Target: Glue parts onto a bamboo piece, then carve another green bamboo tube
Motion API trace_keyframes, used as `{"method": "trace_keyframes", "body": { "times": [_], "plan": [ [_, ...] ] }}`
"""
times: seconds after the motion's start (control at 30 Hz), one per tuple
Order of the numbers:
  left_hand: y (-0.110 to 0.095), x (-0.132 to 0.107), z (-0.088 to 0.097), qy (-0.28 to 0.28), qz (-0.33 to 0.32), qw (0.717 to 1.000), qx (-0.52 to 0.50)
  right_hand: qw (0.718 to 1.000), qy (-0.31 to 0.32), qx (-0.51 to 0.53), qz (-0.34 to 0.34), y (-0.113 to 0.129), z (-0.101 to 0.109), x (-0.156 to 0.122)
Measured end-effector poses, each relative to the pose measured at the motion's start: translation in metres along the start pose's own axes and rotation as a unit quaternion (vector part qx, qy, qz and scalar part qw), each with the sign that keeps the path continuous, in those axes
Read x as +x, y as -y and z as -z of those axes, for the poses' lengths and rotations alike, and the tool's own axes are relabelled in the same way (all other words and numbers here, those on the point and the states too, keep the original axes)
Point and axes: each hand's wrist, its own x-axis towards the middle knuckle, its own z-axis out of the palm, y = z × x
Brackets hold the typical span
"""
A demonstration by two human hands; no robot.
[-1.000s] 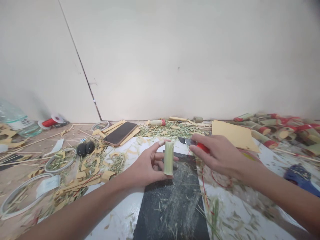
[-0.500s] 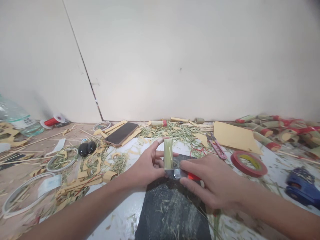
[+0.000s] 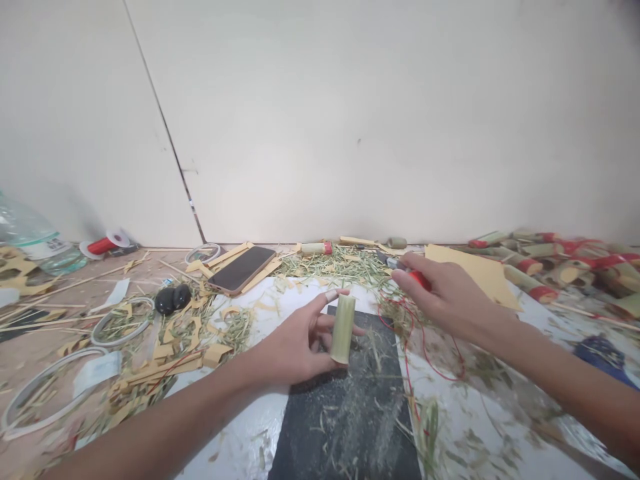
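My left hand [image 3: 305, 337] pinches a short green bamboo tube [image 3: 343, 330] between thumb at the bottom and forefinger near the top. The tube is nearly upright, tilted slightly right. A white wrap is on that forefinger. Below lies a dusty black sheet [image 3: 345, 427], like sandpaper, strewn with fine shavings. My right hand [image 3: 440, 287] is closed round a red-handled knife [image 3: 419, 279]. Its grey front and dark blade [image 3: 383, 257] point up and left, apart from the bamboo. Part of the handle is hidden by the fingers. Red thread [image 3: 425, 353] lies loose below the right hand.
Bamboo shavings [image 3: 340, 263] litter the back. A phone [image 3: 243, 269] lies left of them, near a black object [image 3: 173, 299] and white rings [image 3: 50, 390]. Bamboo pieces with red bands [image 3: 535, 293] are piled right, beside yellow card [image 3: 480, 273]. A blue object [image 3: 600, 353] is at right.
My right hand has moved the knife away from the bamboo, up and to the right. A loose strip on the tube no longer shows. The tube has shifted slightly right and tilted.
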Motion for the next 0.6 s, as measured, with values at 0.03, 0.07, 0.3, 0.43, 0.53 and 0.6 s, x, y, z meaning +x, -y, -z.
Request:
{"method": "trace_keyframes", "body": {
  "times": [0.03, 0.07, 0.3, 0.43, 0.53, 0.6],
  "plan": [
    [0.000, 0.001, 0.000, 0.000, -0.001, 1.000, 0.001, 1.000, 0.007, 0.022, -0.001, 0.004, -0.001, -0.001],
    [0.001, 0.001, 0.001, -0.002, -0.003, 1.000, 0.004, 0.999, 0.016, 0.046, -0.002, 0.011, -0.001, -0.004],
    [-0.001, 0.000, -0.002, 0.008, -0.046, 0.996, 0.075, 0.983, 0.083, 0.161, -0.008, 0.046, -0.014, -0.015],
    [-0.004, 0.000, -0.001, 0.026, -0.046, 0.996, 0.074, 0.983, 0.077, 0.167, 0.004, 0.044, -0.019, -0.013],
    [-0.003, 0.002, 0.002, 0.032, -0.045, 0.998, 0.007, 0.972, 0.062, 0.227, -0.013, 0.038, -0.023, -0.009],
    [0.000, 0.006, 0.004, 0.017, -0.045, 0.997, -0.058, 0.963, 0.033, 0.265, -0.047, 0.035, -0.025, -0.008]
  ]
}}
